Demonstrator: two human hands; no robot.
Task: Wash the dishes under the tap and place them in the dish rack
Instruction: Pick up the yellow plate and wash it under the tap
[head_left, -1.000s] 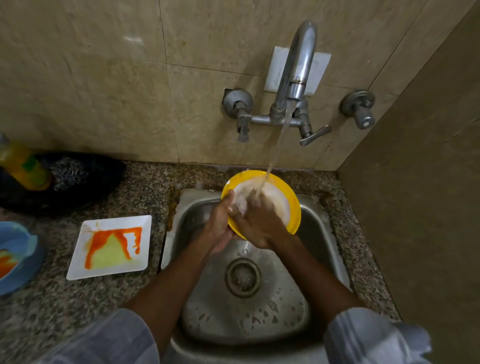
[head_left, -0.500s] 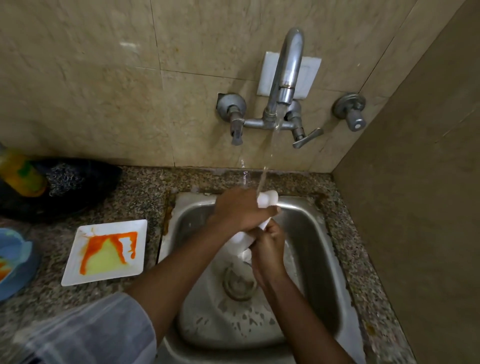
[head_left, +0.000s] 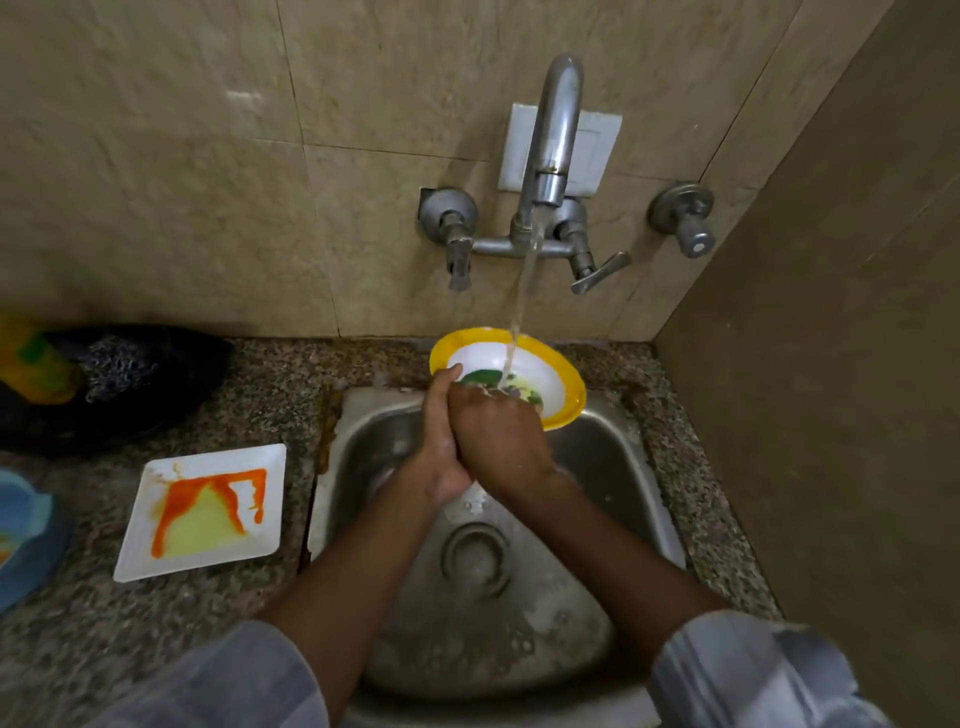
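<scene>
- Currently, the yellow-rimmed bowl (head_left: 558, 387) is held tilted over the far edge of the sink (head_left: 613, 467), with its white inside facing the camera.
- Water runs from the tap (head_left: 553, 140) and strikes the inside of the bowl near its centre.
- Green and pale residue shows at the bottom of the bowl, just above the fingers.
- The left hand (head_left: 439, 441) grips the near-left rim of the bowl, thumb up against the rim.
- The right hand (head_left: 498, 436) lies over the bowl's near edge with fingers curled into it; whether it grips or only rubs cannot be determined.
- Both hands touch each other above the sink basin.
- A white square plate (head_left: 208, 512), smeared with orange and yellow-green sauce, lies on the table (head_left: 156, 623) just beside the sink's left edge.
- A blue dish (head_left: 23, 535) sits at the table's left edge, partly out of view.
- A dark tray (head_left: 171, 384) with a steel scrubber (head_left: 117, 364) and a yellow bottle (head_left: 36, 364) stands at the table's far-left corner against the wall.
</scene>
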